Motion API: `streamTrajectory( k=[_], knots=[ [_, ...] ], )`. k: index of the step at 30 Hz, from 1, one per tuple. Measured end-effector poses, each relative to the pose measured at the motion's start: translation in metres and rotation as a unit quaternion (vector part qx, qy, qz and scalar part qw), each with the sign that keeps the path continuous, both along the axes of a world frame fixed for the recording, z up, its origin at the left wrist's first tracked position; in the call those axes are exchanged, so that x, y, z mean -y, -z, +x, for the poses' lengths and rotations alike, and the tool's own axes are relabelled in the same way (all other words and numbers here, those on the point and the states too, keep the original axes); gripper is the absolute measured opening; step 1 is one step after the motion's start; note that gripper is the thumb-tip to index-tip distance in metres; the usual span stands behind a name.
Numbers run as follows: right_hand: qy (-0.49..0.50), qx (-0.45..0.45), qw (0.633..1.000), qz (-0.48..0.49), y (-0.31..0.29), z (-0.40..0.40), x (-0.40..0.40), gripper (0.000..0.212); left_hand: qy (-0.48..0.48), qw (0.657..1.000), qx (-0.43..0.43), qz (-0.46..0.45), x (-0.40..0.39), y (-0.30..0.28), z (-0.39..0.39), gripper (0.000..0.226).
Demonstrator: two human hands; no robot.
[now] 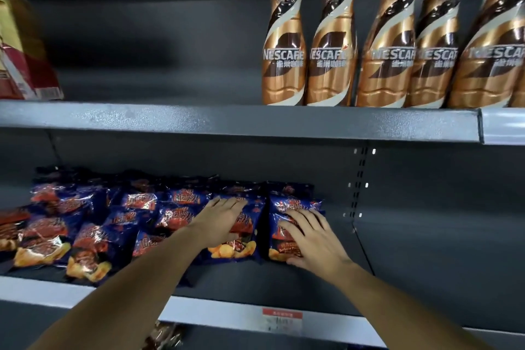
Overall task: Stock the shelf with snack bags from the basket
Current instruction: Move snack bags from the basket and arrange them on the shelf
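Two snack bags (295,224), one under each flat hand (312,239).

Snack bags (238,231), 9 o'clock through centre: glossy crinkled plastic film, catching glints of light. Shelf (227,119) edge is showing painted grey metal, faintly speckled, satin; back panel (426,185) at 3 o'clock is reading matt dark metal. Coffee bottles (284,45) at 1 o'clock: shiny copper-coloured plastic sleeves, matt white caps. Price tag (282,318) at 6 o'clock looks like paper.
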State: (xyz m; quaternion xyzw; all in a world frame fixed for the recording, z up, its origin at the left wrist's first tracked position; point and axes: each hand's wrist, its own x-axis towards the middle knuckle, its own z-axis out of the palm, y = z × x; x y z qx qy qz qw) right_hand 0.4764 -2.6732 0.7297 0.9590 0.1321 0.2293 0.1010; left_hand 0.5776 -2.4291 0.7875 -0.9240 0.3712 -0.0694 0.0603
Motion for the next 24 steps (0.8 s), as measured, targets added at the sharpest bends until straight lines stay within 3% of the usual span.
streamTrajectory(
  k=[7,11,16,24],
  knots=[
    [0.014,-0.025,1.000,0.003,-0.005,-0.007,0.004,0.095,0.012,0.999,-0.014,-0.034,-0.006,0.002,-0.006,0.089],
    [0.019,0.004,0.996,0.089,-0.012,-0.019,0.001,0.077,0.014,0.990,0.070,-0.119,0.011,-0.006,-0.017,0.081],
    [0.121,0.034,0.977,0.174,-0.038,-0.055,0.025,0.063,0.017,0.978,0.074,-0.194,0.085,-0.016,-0.043,0.057],
    [0.305,0.063,0.934,0.175,-0.047,-0.204,0.136,0.064,0.128,0.968,0.039,-0.212,0.242,-0.017,-0.143,0.053]
  ],
)
